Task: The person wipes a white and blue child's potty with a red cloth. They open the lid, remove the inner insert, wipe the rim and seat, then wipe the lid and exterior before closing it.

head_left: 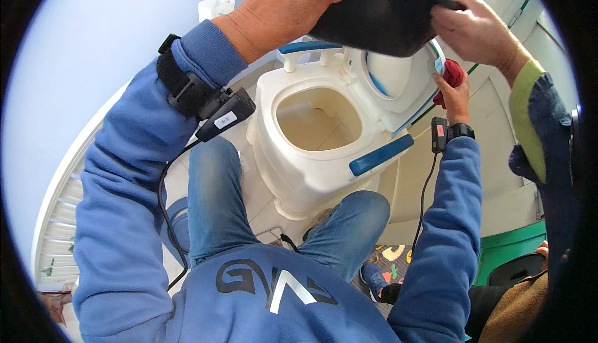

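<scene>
A white commode chair (299, 165) stands before my knees, its seat opening uncovered and its lid (398, 103) raised at the right. Blue pads (381, 155) top its armrests. My right hand (455, 100) closes on a bunched red cloth (453, 80) at the outer edge of the lid. Higher up, my left hand (283, 8) is at the left side of a flat black panel (380, 16). Its thumb lies by the panel, but the frame's top cuts off the fingers, so I cannot tell whether it grips. Another person's hand (476, 28) holds the panel's right edge.
White louvred slats (59, 234) run along the left wall, and a blue round container (179, 221) sits beside my left leg. Pale doors (498, 125) stand at the right, above a green container (507, 246). Cables (425, 200) hang from both my wrists.
</scene>
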Action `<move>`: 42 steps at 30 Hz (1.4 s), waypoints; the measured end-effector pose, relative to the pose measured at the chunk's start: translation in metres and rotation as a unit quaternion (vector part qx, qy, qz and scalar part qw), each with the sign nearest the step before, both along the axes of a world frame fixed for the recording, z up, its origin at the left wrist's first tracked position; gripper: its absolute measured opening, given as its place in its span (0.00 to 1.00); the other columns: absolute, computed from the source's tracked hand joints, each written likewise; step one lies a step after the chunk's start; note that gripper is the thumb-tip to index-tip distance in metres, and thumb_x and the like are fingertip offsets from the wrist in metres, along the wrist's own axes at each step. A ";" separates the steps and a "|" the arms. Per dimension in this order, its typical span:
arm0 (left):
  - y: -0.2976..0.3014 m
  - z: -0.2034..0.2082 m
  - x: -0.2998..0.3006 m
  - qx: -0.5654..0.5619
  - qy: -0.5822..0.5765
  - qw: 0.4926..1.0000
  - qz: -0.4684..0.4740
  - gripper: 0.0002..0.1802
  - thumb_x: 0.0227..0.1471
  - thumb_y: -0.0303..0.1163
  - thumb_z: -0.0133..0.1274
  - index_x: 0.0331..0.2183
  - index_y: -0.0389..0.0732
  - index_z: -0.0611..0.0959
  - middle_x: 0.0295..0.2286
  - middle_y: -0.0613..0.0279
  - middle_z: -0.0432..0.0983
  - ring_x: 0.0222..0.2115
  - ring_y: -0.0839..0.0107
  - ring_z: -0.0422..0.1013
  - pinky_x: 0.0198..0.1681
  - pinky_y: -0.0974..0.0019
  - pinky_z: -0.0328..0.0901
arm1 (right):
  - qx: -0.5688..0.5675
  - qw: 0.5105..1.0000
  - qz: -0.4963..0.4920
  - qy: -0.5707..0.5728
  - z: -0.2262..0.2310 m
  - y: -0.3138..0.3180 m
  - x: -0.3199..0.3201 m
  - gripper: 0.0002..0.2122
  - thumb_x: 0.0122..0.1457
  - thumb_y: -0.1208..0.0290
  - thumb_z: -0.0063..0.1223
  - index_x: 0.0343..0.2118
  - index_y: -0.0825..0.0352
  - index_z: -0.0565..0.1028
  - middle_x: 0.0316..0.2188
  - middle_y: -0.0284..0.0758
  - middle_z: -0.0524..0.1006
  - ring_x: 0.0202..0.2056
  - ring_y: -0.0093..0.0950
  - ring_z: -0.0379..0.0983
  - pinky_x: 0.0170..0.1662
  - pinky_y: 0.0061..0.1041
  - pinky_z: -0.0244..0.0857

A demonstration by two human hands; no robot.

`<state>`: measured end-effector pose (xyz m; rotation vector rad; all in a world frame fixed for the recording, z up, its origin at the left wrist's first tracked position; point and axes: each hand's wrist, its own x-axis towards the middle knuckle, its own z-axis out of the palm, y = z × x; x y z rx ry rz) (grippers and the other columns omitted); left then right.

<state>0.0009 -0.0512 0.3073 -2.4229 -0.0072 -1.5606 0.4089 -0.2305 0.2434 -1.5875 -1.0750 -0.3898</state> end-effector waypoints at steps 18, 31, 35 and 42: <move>-0.009 -0.203 0.031 -0.673 0.058 0.672 -0.303 0.31 0.59 0.42 0.58 0.57 0.34 0.72 0.51 0.50 0.73 0.52 0.60 0.70 0.51 0.58 0.69 | -0.082 0.970 -0.009 -0.229 -0.063 -0.012 -0.131 0.36 0.34 0.72 0.76 0.52 0.62 0.71 0.49 0.41 0.70 0.53 0.41 0.66 0.58 0.37 0.63; -0.017 -0.298 -0.010 -0.923 -0.039 0.278 -0.262 0.40 0.62 0.55 0.50 0.60 0.33 0.64 0.57 0.45 0.64 0.56 0.48 0.66 0.55 0.38 0.62 | -0.255 0.945 0.135 -0.154 -0.178 0.000 -0.256 0.29 0.34 0.74 0.75 0.45 0.60 0.77 0.47 0.40 0.72 0.49 0.43 0.72 0.50 0.37 0.71; -0.012 -0.321 -0.009 -0.920 -0.032 0.266 -0.285 0.39 0.62 0.55 0.50 0.62 0.36 0.63 0.55 0.44 0.65 0.54 0.50 0.66 0.55 0.40 0.63 | -0.180 0.973 0.145 -0.029 -0.185 0.000 -0.258 0.29 0.37 0.79 0.71 0.48 0.60 0.76 0.47 0.39 0.72 0.48 0.39 0.73 0.50 0.34 0.71; -0.010 -0.281 -0.011 -0.897 -0.049 0.292 -0.327 0.39 0.62 0.58 0.47 0.62 0.39 0.64 0.55 0.45 0.66 0.53 0.54 0.68 0.54 0.48 0.65 | 0.085 0.832 0.260 0.483 -0.145 -0.038 -0.246 0.21 0.53 0.84 0.57 0.52 0.70 0.73 0.48 0.40 0.78 0.49 0.34 0.76 0.56 0.37 0.69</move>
